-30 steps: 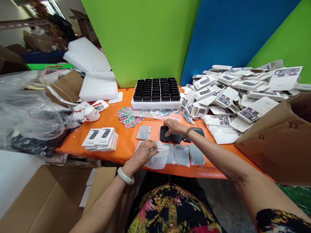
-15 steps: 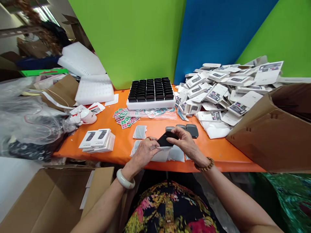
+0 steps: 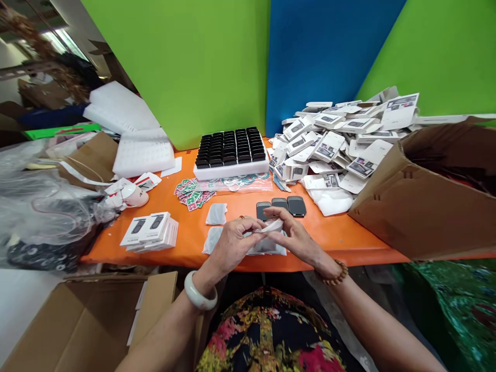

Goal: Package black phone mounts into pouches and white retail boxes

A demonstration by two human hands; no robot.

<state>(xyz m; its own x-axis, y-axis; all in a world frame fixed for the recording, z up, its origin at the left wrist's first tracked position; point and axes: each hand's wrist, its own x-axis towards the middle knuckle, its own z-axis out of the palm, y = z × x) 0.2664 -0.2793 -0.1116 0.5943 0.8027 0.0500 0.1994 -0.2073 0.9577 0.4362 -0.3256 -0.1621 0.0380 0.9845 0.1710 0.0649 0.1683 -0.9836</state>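
Translucent white pouch (image 3: 273, 226) was held over the near part of the orange-covered table (image 3: 321, 235), between the person's 2 hands. Its left end was pinched between the thumb and fingers of the left hand (image 3: 237, 238), and its right end was gripped by the right hand (image 3: 297, 238), with the fingers above and the thumb below. Both grips were almost closed, with only the thin pouch seen between the digits; whether it was filled could not be told for certain, as it was seen nearly edge-on.

Just beyond the hands, 3 flat black cases (image 3: 296, 206) were set in a row, the leftmost partly hidden by the right fingers. To the left, 2 filled pouches (image 3: 216, 214) were laid flat, and more were partly covered beneath the hands. Farther back, black pieces were stood in 5 columns in a white foam tray (image 3: 232, 171), and a clear plastic bag (image 3: 253, 182) was placed in front of it. Red-and-green cards (image 3: 192, 195) were scattered nearby. White boxes printed "MAGNETIC" (image 3: 153, 232) were stacked at left; more white cartons (image 3: 329, 147) were heaped at right.
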